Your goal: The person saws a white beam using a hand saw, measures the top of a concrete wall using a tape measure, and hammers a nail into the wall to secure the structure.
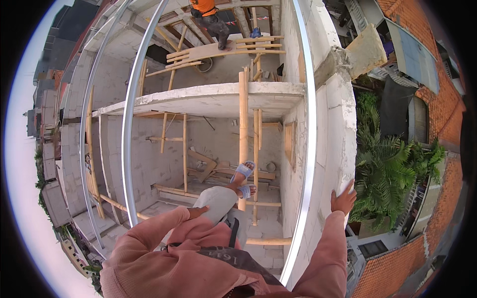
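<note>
My right hand (343,199) lies with its fingers apart on the rough top edge of a light block wall (341,119), at the right. My left hand (198,212) rests on the knee of my grey trousers (218,201), its fingers stretched out and nothing seen in them. Both my feet, in pale sandals (243,171), are on an upright-looking bamboo pole (243,114) that spans the room below me. Shiny metal channels run past me on either side, one on the right (307,129) beside the wall and another on the left (128,119).
Far below, the room's floor holds boards (202,166) and a bucket (271,167). Bamboo scaffolding (185,149) stands against the walls. Beyond a cross wall (198,97), a person in orange (203,7) stands on a bamboo platform (218,51). Outside the right wall are palms (382,164) and tiled roofs (392,270).
</note>
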The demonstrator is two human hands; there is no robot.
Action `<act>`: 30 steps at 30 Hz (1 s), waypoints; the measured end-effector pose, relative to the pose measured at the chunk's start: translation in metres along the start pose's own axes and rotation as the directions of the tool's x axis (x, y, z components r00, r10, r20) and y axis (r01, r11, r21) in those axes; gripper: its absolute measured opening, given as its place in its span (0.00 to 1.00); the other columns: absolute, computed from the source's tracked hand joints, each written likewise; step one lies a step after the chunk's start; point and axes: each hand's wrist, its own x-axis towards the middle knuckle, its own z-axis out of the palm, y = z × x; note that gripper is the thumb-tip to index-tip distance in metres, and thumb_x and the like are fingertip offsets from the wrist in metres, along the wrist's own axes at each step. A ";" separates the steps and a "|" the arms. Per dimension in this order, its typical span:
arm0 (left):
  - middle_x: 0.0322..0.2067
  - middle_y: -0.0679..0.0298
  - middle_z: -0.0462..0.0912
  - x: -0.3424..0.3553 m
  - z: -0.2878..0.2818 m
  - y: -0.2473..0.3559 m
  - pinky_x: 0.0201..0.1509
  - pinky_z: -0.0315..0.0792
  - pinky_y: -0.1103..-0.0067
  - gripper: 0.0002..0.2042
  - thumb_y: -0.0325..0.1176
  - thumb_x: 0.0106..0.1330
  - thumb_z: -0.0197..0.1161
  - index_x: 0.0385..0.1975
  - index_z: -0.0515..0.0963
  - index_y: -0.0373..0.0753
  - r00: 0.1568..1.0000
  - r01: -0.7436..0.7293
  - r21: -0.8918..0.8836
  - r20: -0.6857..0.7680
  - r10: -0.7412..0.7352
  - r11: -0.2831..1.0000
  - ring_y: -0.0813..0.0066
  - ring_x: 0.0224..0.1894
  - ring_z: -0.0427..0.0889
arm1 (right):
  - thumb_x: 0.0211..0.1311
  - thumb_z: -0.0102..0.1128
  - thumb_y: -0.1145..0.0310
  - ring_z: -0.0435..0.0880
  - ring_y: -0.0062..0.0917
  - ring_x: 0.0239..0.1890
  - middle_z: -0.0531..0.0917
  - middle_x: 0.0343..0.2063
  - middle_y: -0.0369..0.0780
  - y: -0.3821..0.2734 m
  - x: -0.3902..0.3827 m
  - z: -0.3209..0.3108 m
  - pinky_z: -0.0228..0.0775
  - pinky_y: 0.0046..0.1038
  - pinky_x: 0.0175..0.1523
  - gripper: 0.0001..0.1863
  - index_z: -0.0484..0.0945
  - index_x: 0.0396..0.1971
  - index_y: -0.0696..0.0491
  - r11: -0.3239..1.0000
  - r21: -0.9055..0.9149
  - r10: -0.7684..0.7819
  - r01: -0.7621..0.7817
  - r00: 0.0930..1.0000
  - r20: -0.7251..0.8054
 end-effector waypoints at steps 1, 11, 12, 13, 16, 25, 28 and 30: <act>0.67 0.43 0.62 0.005 0.008 -0.011 0.73 0.53 0.70 0.53 0.76 0.60 0.40 0.69 0.57 0.27 0.999 -0.018 -0.112 0.048 0.023 0.994 0.48 0.70 0.62 | 0.50 0.73 0.53 0.70 0.44 0.56 0.66 0.56 0.48 -0.002 -0.003 0.000 0.69 0.46 0.55 0.59 0.40 0.75 0.39 1.000 -0.001 0.015 -0.015 1.000 0.023; 0.64 0.40 0.67 -0.022 0.027 0.046 0.71 0.59 0.69 0.65 0.74 0.44 0.65 0.69 0.50 0.22 0.993 -0.072 0.015 -0.093 0.073 0.997 0.54 0.67 0.67 | 0.48 0.74 0.52 0.71 0.42 0.53 0.67 0.53 0.46 0.005 -0.007 0.005 0.71 0.44 0.54 0.60 0.40 0.75 0.39 1.000 -0.026 0.004 -0.005 0.999 -0.035; 0.64 0.41 0.67 -0.035 0.022 0.057 0.71 0.59 0.70 0.63 0.72 0.45 0.66 0.69 0.51 0.24 0.991 -0.114 -0.027 -0.076 0.112 0.993 0.54 0.67 0.67 | 0.48 0.74 0.51 0.71 0.42 0.53 0.67 0.53 0.46 0.009 -0.006 0.003 0.71 0.44 0.53 0.60 0.39 0.75 0.39 0.999 -0.030 0.017 -0.019 0.999 -0.042; 0.64 0.42 0.67 -0.040 0.018 0.066 0.71 0.59 0.70 0.61 0.70 0.47 0.66 0.69 0.52 0.25 0.987 -0.154 -0.066 -0.058 0.151 0.986 0.54 0.67 0.67 | 0.48 0.74 0.51 0.71 0.42 0.53 0.67 0.53 0.46 0.013 -0.004 0.002 0.71 0.44 0.53 0.60 0.39 0.75 0.39 0.999 -0.032 0.039 -0.041 0.998 -0.052; 0.65 0.45 0.67 -0.013 0.031 0.004 0.71 0.59 0.71 0.52 0.65 0.55 0.65 0.69 0.57 0.30 0.946 -0.258 -0.068 -0.219 0.238 0.964 0.56 0.67 0.67 | 0.49 0.73 0.51 0.71 0.42 0.53 0.67 0.53 0.46 -0.001 -0.006 0.008 0.72 0.44 0.52 0.60 0.39 0.75 0.39 0.999 -0.031 -0.025 0.023 0.999 -0.041; 0.54 0.48 0.80 -0.028 0.013 -0.001 0.63 0.68 0.72 0.37 0.58 0.63 0.62 0.63 0.70 0.33 0.926 -0.278 -0.334 -0.343 0.158 0.901 0.61 0.58 0.77 | 0.50 0.72 0.49 0.71 0.41 0.53 0.66 0.54 0.46 0.014 -0.005 0.004 0.71 0.43 0.53 0.59 0.39 0.75 0.39 0.999 -0.041 0.030 -0.029 1.000 0.006; 0.52 0.50 0.81 -0.015 0.017 -0.034 0.61 0.69 0.73 0.34 0.56 0.64 0.62 0.61 0.71 0.34 0.878 -0.373 -0.318 -0.426 0.220 0.872 0.64 0.55 0.79 | 0.50 0.72 0.50 0.71 0.41 0.54 0.66 0.55 0.46 0.002 -0.007 0.009 0.70 0.44 0.54 0.59 0.39 0.75 0.38 1.000 -0.012 0.002 -0.002 1.000 -0.018; 0.52 0.50 0.81 -0.016 0.017 -0.020 0.61 0.70 0.73 0.33 0.55 0.64 0.62 0.61 0.72 0.34 0.863 -0.380 -0.226 -0.436 0.255 0.897 0.64 0.55 0.79 | 0.49 0.73 0.50 0.70 0.42 0.54 0.66 0.56 0.47 0.007 -0.006 0.002 0.70 0.45 0.54 0.60 0.39 0.75 0.37 0.999 -0.022 0.032 -0.031 0.999 0.038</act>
